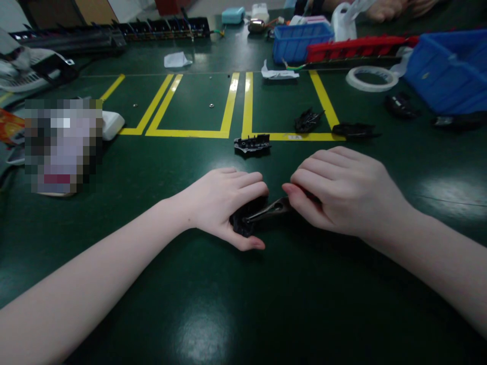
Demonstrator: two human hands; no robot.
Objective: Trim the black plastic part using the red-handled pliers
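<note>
My left hand (224, 203) is closed round a small black plastic part (242, 225), mostly hidden under the fingers and palm. In my right hand (338, 190) is a pair of long-nosed pliers (272, 208), its handles covered by my fist. The pliers' tips touch the black part close to my left thumb. Just beyond my left hand lies a black plastic housing piece (252, 145) with a pale edge. Farther right rest a dark spiky piece (309, 120) and a long black piece (355, 130).
Yellow tape (186, 134) marks boxes on the green table (228, 314). Blue bins (449, 71), a red strip (357, 49) and a tape roll (372, 78) stand at the back right. A blurred-out object (64, 147) lies left. Another person's hands (388, 9) show at the far edge.
</note>
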